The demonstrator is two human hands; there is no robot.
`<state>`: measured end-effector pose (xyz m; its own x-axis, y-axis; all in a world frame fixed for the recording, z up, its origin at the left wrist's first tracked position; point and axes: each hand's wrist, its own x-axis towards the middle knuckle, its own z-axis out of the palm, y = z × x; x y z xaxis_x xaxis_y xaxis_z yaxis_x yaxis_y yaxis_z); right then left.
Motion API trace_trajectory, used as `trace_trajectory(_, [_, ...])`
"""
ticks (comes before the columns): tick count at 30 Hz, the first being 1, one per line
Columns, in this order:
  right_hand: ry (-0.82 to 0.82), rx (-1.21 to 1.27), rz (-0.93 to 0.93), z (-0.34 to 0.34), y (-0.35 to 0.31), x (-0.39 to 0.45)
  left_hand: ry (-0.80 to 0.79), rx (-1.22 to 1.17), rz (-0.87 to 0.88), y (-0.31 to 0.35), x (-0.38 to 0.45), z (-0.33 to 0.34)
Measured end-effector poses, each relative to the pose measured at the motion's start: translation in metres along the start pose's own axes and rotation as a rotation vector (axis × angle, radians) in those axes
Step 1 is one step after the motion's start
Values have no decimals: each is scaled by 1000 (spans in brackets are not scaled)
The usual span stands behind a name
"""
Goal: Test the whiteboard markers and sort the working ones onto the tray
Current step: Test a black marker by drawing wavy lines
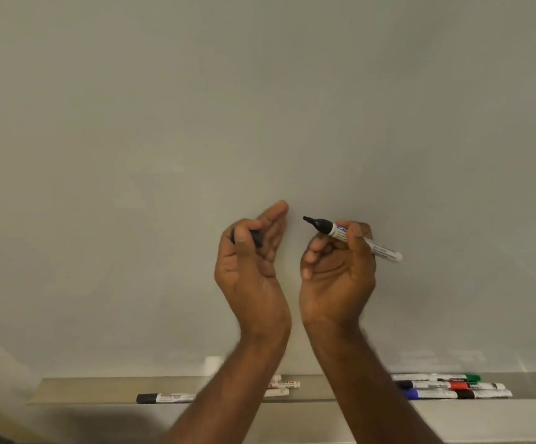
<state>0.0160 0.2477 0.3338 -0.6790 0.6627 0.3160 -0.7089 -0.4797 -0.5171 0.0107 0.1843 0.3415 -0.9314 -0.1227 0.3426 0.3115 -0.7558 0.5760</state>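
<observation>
My right hand (337, 270) grips an uncapped black whiteboard marker (379, 246), its tip pointing up and left, a short way off the whiteboard (260, 107). My left hand (250, 254) pinches the marker's black cap (256, 237) between thumb and fingers, with the other fingers stretched toward the board. The two hands are raised side by side, a small gap between them. Along the board's bottom edge runs a metal tray (77, 390). On it lie a black-capped marker (164, 398) at the left and two or three white ones (284, 384) partly hidden behind my left forearm.
At the right of the ledge lies a cluster of several markers (452, 386) with green, red, blue and black caps. The whiteboard surface shows no marks around the hands.
</observation>
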Motion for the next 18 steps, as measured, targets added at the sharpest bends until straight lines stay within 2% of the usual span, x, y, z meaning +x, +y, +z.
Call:
trace_trajectory(2, [-54,3,-19,2,-10,9,-72,6,105,6,17,-4])
trace_trajectory(5, [-134,-12,-46,13,-29,23,-213,150,262,22,39,7])
trace_trajectory(13, [-324,-80,-288,76,-86,71,-714,654,905,74,102,72])
trace_trajectory(18, [-373,-102,-422,110,-121,99,-814,919,1180,103,132,114])
